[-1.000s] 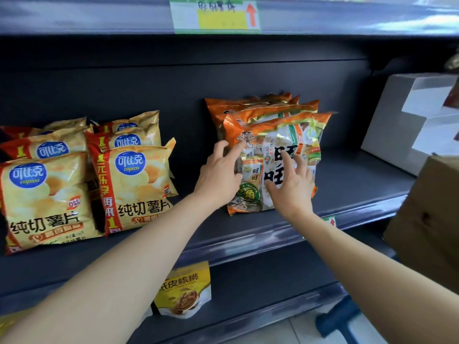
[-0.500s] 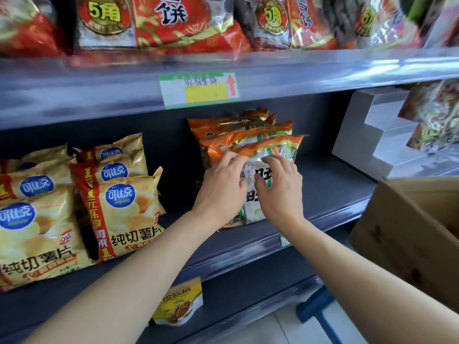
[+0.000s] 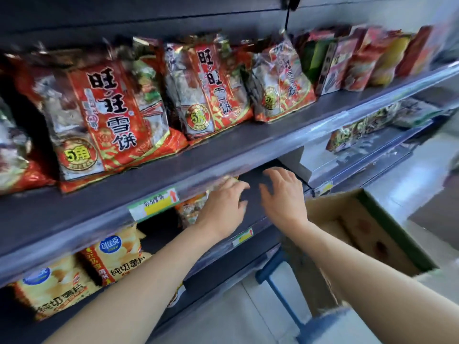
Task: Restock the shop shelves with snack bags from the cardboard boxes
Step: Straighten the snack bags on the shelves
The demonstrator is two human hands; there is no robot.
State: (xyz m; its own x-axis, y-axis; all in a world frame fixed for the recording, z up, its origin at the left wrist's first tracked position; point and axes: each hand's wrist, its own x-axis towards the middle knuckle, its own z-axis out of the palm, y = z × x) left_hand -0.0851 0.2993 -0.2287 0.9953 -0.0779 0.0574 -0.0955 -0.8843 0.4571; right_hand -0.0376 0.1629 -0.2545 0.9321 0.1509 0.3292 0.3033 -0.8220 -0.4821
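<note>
Both hands, left hand point(image 3: 224, 204) and right hand point(image 3: 283, 194), spread with an empty grip; orange snack bags point(image 3: 190, 211) look light, crinkly, best pinched by the edges.

Glossy plastic snack bags point(image 3: 116, 120), matt dark metal shelf point(image 3: 223, 155), rough cardboard box point(image 3: 372, 234).

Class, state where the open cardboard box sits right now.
In the head view the cardboard box sits lower right, beside the right hand, below the shelf edge.
</note>
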